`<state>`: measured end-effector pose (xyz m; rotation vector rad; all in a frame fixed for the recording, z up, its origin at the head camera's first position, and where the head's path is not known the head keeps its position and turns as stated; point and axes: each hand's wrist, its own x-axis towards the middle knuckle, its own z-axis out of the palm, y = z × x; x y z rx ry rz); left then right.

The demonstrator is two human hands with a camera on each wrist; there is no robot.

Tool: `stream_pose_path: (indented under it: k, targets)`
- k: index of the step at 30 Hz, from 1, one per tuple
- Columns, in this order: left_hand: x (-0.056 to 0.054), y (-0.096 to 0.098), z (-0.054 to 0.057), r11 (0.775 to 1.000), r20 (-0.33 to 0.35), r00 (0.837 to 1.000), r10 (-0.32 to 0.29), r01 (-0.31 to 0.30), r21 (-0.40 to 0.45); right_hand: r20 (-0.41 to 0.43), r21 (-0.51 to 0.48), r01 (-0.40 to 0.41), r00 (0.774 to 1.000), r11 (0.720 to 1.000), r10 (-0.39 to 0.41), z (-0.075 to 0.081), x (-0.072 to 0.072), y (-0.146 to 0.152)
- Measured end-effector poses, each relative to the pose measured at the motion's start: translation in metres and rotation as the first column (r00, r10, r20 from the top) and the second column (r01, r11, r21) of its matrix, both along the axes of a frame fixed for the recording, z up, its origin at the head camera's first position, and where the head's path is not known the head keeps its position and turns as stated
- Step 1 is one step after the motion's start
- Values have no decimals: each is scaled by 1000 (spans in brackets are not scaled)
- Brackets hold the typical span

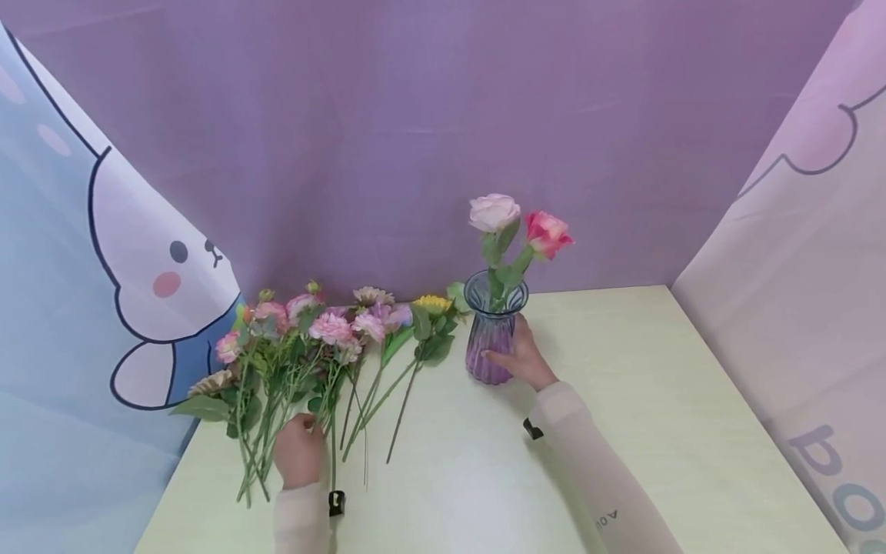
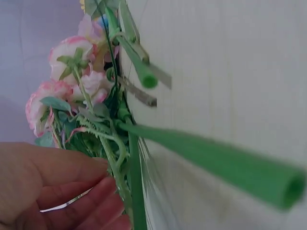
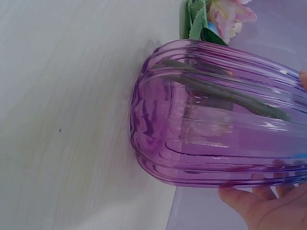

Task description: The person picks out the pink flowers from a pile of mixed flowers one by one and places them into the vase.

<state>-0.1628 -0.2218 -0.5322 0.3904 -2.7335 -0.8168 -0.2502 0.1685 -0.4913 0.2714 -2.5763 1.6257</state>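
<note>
My right hand (image 1: 527, 359) grips the ribbed glass vase (image 1: 488, 355), blue at the flared top and purple below, standing upright on the table. Fingers and thumb lie along its sides in the right wrist view. A pale pink rose (image 1: 494, 211) and a deeper pink rose (image 1: 548, 234) stand in it, stems showing through the purple glass (image 3: 240, 139). Over the pile of artificial flowers at left, my left hand (image 1: 300, 452) pinches a thin green flower stem (image 2: 115, 167) among the others. Pink-and-white blooms (image 2: 72, 55) lie just beyond those fingertips.
More flowers lie at the back left of the pale table (image 1: 443, 500), among them a yellow flower (image 1: 433, 305) and several pink carnations (image 1: 331, 328). Loose stems point toward the front. A purple backdrop (image 1: 443, 138) rises behind, with printed cloth (image 1: 62, 292) at the sides.
</note>
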Motion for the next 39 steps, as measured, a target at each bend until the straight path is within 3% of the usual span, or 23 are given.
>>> stream_pose_path:
  k: [20, 25, 39]
  targets:
    - [-2, -10, 8, 996, 154, 985, -78, 82, -21, 22, 10, -8, 1000, 1000, 7, -1, 1, 0]
    - [-2, -11, 11, 993, 141, 984, -110, 115, -23, 23, -12, -18, 1000, 1000, 19, 0, 1, 0]
    - [-4, -15, 12, 980, 192, 966, -172, 147, 137, 10, -3, -15, 1000, 1000, 15, -1, 0, 1]
